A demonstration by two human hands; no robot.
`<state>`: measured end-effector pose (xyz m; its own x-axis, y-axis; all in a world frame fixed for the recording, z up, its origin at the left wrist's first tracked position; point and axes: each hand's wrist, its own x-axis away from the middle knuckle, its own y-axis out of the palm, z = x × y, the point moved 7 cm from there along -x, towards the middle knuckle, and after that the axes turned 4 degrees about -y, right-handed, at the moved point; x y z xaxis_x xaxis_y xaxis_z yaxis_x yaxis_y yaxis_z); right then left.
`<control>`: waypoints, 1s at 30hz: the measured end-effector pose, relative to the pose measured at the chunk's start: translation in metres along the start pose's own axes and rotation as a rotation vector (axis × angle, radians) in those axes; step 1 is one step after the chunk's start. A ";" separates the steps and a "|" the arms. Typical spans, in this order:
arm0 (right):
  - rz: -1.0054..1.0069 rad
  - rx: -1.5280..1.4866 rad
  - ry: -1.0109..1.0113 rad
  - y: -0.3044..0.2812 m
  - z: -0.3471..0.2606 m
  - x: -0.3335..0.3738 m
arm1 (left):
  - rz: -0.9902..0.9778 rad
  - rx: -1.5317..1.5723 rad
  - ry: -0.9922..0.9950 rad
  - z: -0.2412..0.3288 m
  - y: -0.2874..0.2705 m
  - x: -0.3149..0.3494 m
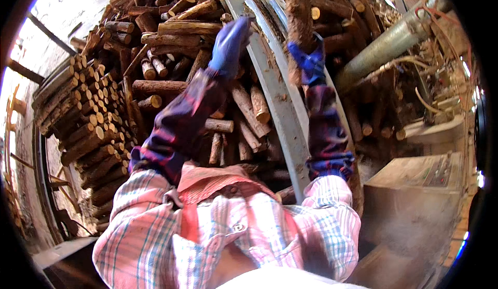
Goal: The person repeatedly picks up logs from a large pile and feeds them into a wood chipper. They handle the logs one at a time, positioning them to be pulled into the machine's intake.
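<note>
My right hand (310, 65), in a blue glove, is closed round the lower part of a thick, rough-barked log (299, 11). The log stands nearly upright in view, over the right side of a long grey metal trough (276, 84). To the left, my left hand (231, 46), also in a blue glove, reaches toward the trough's far left edge and holds nothing that I can see. Its fingers look stretched out, though they are blurred at the tips. Bits of bark and dirt lie along the trough. Dark plaid sleeves cover both forearms.
Loose logs (189, 28) are heaped on both sides of the trough. At the left stands a neat stack of logs (85, 115). A thick metal pipe (386, 42) slants across the right, above a box-shaped cabinet (410, 185) with a control panel.
</note>
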<state>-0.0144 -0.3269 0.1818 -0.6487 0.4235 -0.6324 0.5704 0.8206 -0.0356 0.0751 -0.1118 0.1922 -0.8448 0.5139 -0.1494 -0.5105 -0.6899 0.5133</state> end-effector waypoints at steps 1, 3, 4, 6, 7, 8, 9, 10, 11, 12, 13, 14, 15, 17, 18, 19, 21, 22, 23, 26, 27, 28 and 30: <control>-0.041 0.170 -0.055 -0.013 0.009 -0.032 | -0.075 -0.103 0.045 -0.001 -0.009 0.013; -0.041 0.536 0.046 -0.042 0.043 -0.071 | 0.141 -0.114 -0.188 -0.025 -0.041 0.053; -0.104 0.661 0.069 -0.042 0.066 -0.076 | 0.191 -0.074 -0.293 -0.041 -0.078 0.067; -0.236 0.940 0.103 -0.058 0.109 -0.086 | 0.209 -0.218 -0.367 -0.072 -0.162 0.099; -0.291 1.020 0.061 -0.062 0.128 -0.072 | 0.227 -0.214 -0.475 -0.080 -0.198 0.123; -0.403 1.138 0.279 -0.085 0.165 -0.045 | 0.399 -0.415 -0.440 -0.069 -0.214 0.152; -0.547 1.338 0.615 -0.069 0.190 -0.005 | 0.320 -0.303 -0.479 -0.070 -0.260 0.192; -0.540 1.240 0.634 -0.057 0.190 0.001 | 0.561 -0.333 -0.524 -0.075 -0.334 0.247; -0.511 1.256 0.651 -0.066 0.188 -0.005 | 0.792 -0.241 -0.570 -0.075 -0.354 0.295; -0.538 1.239 0.668 -0.055 0.187 0.004 | 1.057 -0.110 -0.549 -0.077 -0.398 0.362; -0.562 1.206 0.734 -0.036 0.179 0.010 | 1.002 -0.021 -0.514 -0.078 -0.437 0.434; -0.574 1.213 0.802 -0.035 0.168 0.022 | 1.181 0.161 -0.629 -0.088 -0.434 0.478; -0.512 1.225 0.722 -0.050 0.165 0.029 | 1.255 0.208 -0.721 -0.102 -0.448 0.516; -0.249 1.175 0.615 -0.207 0.204 -0.006 | 1.182 0.267 -0.884 -0.179 -0.489 0.522; -0.446 1.142 0.701 -0.064 0.167 0.035 | 1.378 0.155 -0.933 -0.137 -0.490 0.632; -0.463 1.269 0.725 -0.066 0.160 0.033 | 1.230 -0.386 -0.926 -0.139 -0.512 0.650; -0.418 1.294 0.596 -0.101 0.165 0.033 | 1.011 -0.769 -0.923 -0.156 -0.532 0.647; -0.447 1.372 0.626 -0.094 0.158 0.035 | 1.045 -0.661 -0.954 -0.161 -0.543 0.643; -0.438 1.412 0.512 -0.090 0.147 0.036 | 1.070 -0.553 -0.982 -0.168 -0.557 0.628; -0.397 1.345 0.092 -0.019 0.108 0.036 | 1.171 -0.244 -1.052 -0.193 -0.590 0.561; -0.376 1.305 -0.056 0.017 0.084 0.047 | 1.121 -0.420 -1.015 -0.188 -0.598 0.523; -0.432 1.304 -0.028 0.044 0.080 0.059 | 1.068 -0.415 -0.999 -0.176 -0.592 0.455; -0.534 1.260 0.040 0.099 0.089 0.073 | 1.016 -0.261 -0.983 -0.145 -0.577 0.332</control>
<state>0.0392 -0.2487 0.0634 -0.9340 0.1967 -0.2983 0.3028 -0.0071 -0.9530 0.0659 0.3827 -0.2763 -0.4581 -0.1852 0.8694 0.1299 -0.9815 -0.1407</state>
